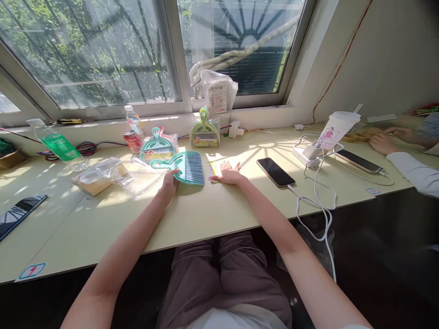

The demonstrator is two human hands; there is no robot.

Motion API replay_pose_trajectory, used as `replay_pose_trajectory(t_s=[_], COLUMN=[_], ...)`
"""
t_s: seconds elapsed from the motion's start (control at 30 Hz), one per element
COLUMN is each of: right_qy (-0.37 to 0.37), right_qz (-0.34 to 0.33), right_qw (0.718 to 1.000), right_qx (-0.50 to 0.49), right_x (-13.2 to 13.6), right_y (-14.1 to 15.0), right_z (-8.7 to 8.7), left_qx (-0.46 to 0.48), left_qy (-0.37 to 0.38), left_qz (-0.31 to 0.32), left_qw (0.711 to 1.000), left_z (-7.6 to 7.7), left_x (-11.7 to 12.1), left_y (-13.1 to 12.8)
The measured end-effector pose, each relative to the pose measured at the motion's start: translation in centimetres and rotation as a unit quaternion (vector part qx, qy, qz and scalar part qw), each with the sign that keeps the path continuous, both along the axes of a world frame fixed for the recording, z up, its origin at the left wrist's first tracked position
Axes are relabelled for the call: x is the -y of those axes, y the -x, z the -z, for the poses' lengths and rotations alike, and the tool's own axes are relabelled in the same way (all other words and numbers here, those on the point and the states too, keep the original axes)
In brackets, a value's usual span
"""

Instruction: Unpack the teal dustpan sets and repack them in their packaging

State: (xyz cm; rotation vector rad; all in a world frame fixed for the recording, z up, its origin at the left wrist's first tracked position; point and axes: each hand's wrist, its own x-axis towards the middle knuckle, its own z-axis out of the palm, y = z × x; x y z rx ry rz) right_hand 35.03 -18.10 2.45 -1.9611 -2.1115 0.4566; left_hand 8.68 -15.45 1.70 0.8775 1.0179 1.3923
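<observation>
My left hand (169,181) grips the lower edge of a teal dustpan and brush set (181,170), its handle pointing left and its grey bristles toward the right. The thumb lies on top; the other fingers are partly hidden beneath it. Beside the set, my right hand (229,174) lies palm down with fingers spread, over a small yellow and white printed card (211,170) on the table. Behind the set lies a packaged teal and pink dustpan set (157,147). A packaged green set (205,132) leans upright against the window wall.
A torn clear wrapper (142,179) and a cardboard piece (99,176) lie left, near a green bottle (59,145) and a red can (131,141). On the right are a charging phone (275,172), a power strip (306,155), a plastic cup (338,130) and another person's hand (383,143).
</observation>
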Motion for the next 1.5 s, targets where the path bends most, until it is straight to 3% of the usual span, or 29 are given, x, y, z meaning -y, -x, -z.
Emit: replay_pose_trajectory(t_s=[0.17,0.33,0.47,0.6,0.7,0.8,0.93,1.0,1.1,1.2,1.23,1.3,1.4,1.5], right_qy=[-0.069,-0.076,-0.139,-0.220,-0.161,-0.078,-0.126,-0.100,-0.045,-0.048,-0.061,-0.086,-0.031,0.019], right_qz=[-0.038,-0.055,-0.002,0.105,0.123,0.125,0.249,0.270,0.194,0.046,0.024,0.055,0.129,0.095], right_qw=[0.997,0.995,0.990,0.968,0.976,0.988,0.960,0.956,0.978,0.995,0.996,0.993,0.990,0.992], right_qx=[-0.002,0.026,0.016,-0.059,-0.086,-0.034,0.037,0.049,0.062,0.070,0.067,0.055,0.057,0.083], right_x=[0.5,0.5,0.6,0.5,0.3,0.1,-0.3,-0.6,-1.0,-0.8,-0.6,-0.1,0.6,0.8], right_y=[1.3,1.1,0.3,-0.6,-0.1,0.2,-2.1,-3.7,-4.4,-3.0,-2.3,-1.1,0.0,0.3], right_z=[0.3,0.1,-1.0,-2.8,-2.5,-0.9,0.8,1.2,1.3,0.7,0.3,-0.3,-0.6,-0.1], left_qx=[0.020,0.032,0.027,0.017,0.016,0.020,0.025,0.019,0.011,0.007,0.007,0.006,0.005,-0.003], left_qy=[0.021,0.034,0.037,0.042,0.039,0.040,0.043,0.048,0.054,0.052,0.050,0.046,0.047,0.043], left_qz=[-0.007,-0.007,-0.003,0.015,0.044,0.055,0.043,0.029,0.025,0.039,0.042,0.044,0.043,0.050], left_qw=[1.000,0.999,0.999,0.999,0.998,0.997,0.998,0.998,0.998,0.998,0.998,0.998,0.998,0.998], left_z=[0.0,-0.4,-0.8,-1.0,-0.9,-1.0,-1.2,-1.3,-1.4,-1.4,-1.4,-1.4,-1.6,-1.7], left_x=[0.1,0.2,0.6,1.4,1.8,2.0,1.7,1.6,1.5,1.6,1.7,1.8,1.9,2.0], left_y=[-0.2,-0.4,-0.5,-0.9,-1.5,-1.6,-1.3,-1.1,-1.1,-1.2,-1.2,-1.3,-1.4,-1.4])
